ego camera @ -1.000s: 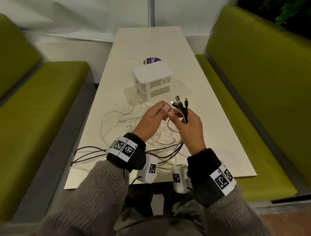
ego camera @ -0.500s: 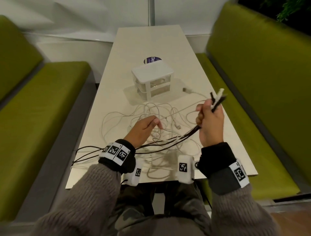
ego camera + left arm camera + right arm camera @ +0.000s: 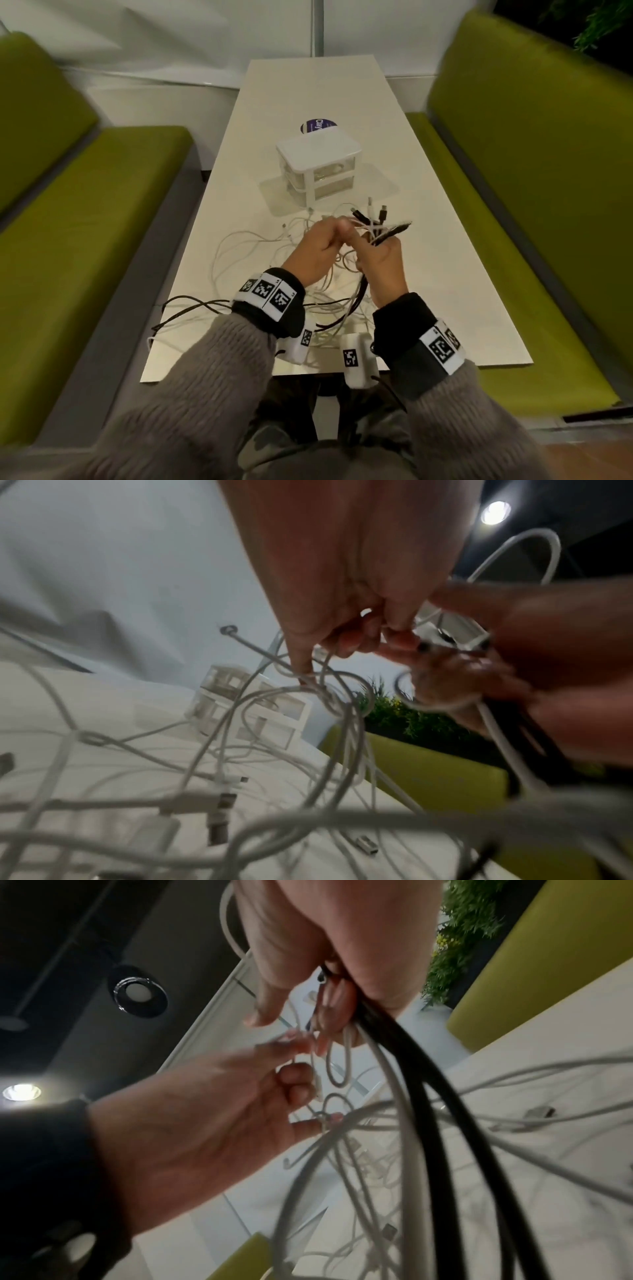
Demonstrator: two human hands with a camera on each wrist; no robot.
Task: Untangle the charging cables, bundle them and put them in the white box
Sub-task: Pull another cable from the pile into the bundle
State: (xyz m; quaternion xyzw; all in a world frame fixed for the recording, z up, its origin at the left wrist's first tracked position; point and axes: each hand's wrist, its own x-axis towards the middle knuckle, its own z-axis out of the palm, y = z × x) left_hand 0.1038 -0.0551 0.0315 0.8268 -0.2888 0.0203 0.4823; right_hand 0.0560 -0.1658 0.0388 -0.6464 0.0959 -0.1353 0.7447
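A tangle of white and black charging cables [image 3: 260, 253] lies on the white table [image 3: 428, 246], in front of the white box [image 3: 318, 161] with clear drawers. My right hand [image 3: 380, 260] grips a bunch of black and white cable ends [image 3: 376, 219] held above the table; the black cables [image 3: 428, 1074] hang down from its fist. My left hand [image 3: 318, 246] meets it and pinches a thin white cable [image 3: 318, 1080] between thumb and fingers. In the left wrist view my left hand [image 3: 359, 639] has white loops [image 3: 342, 696] hanging from it.
Green benches [image 3: 85, 222] flank the table on both sides. A round dark sticker [image 3: 317, 125] lies behind the box. Black cable strands [image 3: 191, 308] trail over the table's near left edge. A white wall stands beyond the table's far end.
My right hand has swung back from the right toward the middle with its cable ends. My left hand has risen off the tangle and met it, taking hold of a white cable.
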